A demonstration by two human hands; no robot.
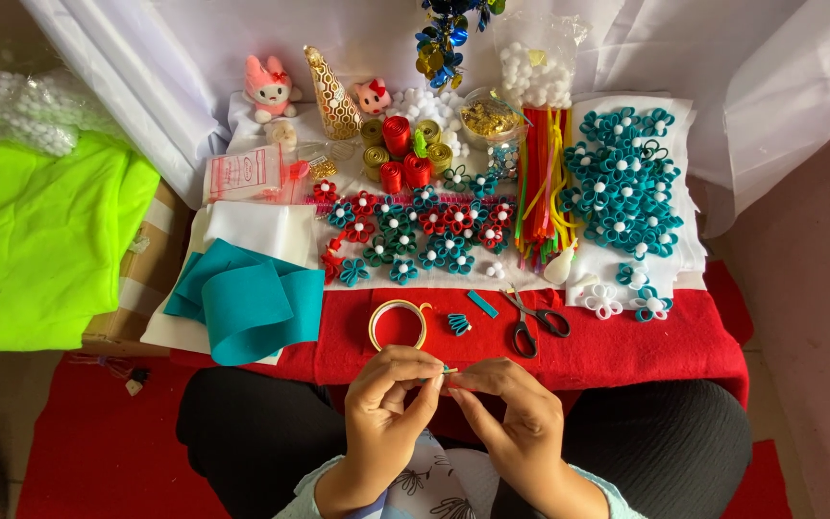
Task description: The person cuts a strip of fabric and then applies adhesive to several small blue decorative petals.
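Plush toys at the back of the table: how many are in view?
2. A pink and white plush toy sits at the back left, beside the gold cone; a smaller pink plush toy sits just right of that cone. Others may be hidden.

Beyond the grip: one pair of scissors (534,323), one gold tape ring (398,325), two pink plush toys (270,87), one gold cone (331,94), three red ribbon rolls (397,135), one folded teal felt (250,300).
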